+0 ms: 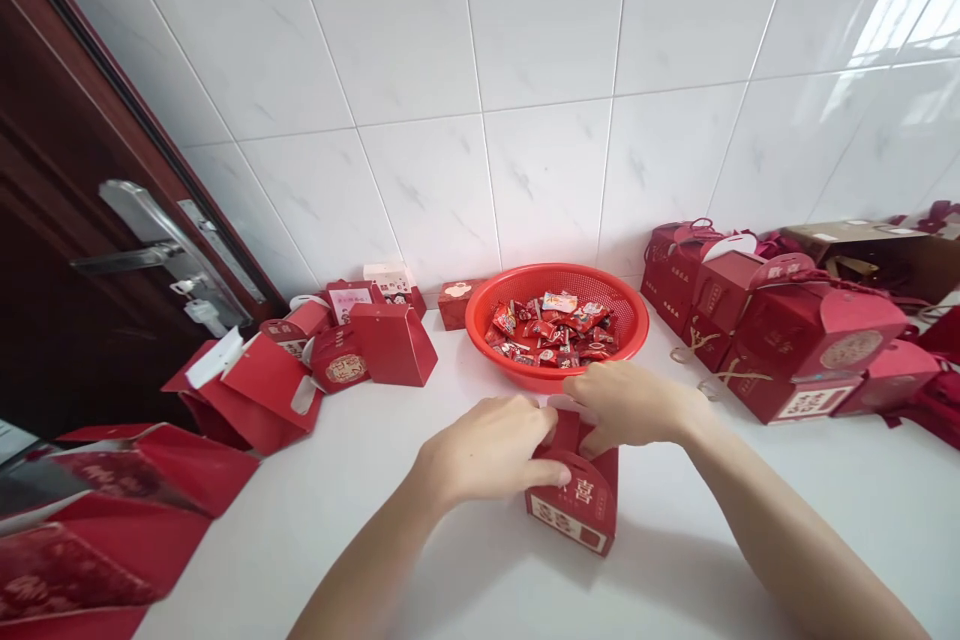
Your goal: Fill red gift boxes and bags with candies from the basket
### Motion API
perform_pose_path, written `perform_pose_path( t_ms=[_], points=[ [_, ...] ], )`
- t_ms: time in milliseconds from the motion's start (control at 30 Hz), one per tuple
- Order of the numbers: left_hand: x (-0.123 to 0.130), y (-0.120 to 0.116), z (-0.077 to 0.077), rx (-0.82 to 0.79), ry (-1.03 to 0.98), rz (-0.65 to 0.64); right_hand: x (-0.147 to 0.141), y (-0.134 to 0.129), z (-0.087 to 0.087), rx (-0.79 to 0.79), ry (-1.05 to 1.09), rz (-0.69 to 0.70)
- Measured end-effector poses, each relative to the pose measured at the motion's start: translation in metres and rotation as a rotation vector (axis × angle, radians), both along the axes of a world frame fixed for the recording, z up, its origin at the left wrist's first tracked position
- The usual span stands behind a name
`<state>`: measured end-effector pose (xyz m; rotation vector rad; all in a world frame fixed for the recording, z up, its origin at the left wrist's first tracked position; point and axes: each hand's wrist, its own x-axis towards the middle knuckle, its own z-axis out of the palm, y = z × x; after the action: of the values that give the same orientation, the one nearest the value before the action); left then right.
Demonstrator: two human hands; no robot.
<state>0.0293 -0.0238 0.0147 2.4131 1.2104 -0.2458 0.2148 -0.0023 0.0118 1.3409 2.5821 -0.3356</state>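
A small red candy box point(609, 480) with rounded top flaps and white and gold print stands upright on the white table point(450, 570) before me. My left hand point(491, 450) grips its near flap, thumb on the front face and fingers over the inner side. At the box's far right top edge, my right hand point(634, 405) is closed on another flap, its fingertips partly hidden. The top flaps are not joined. Just behind the box sits a red plastic basket point(480, 332) holding many wrapped candies point(555, 328).
Finished-looking red boxes point(810, 330) are stacked at the right beside an open brown carton point(862, 235). More red boxes point(394, 345) stand at the left, with folded ones point(112, 540) nearer me. A tiled wall point(547, 160) bounds the back; a door handle point(150, 245) is at left.
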Motion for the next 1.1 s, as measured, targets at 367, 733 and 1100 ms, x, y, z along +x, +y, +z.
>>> perform_pose_path(
  t_ms=[367,733,1100],
  points=[
    [0.003,0.007,-0.009,-0.033,-0.056,0.096,0.01,-0.028,-0.004,-0.112,0.208,0.127],
    [0.015,0.015,-0.028,-0.143,-0.152,0.073,0.03,-0.091,-0.051,0.134,0.438,-0.262],
    [0.051,-0.002,-0.057,0.049,-0.35,0.103,0.01,-0.103,-0.139,0.68,0.562,-0.554]
  ],
)
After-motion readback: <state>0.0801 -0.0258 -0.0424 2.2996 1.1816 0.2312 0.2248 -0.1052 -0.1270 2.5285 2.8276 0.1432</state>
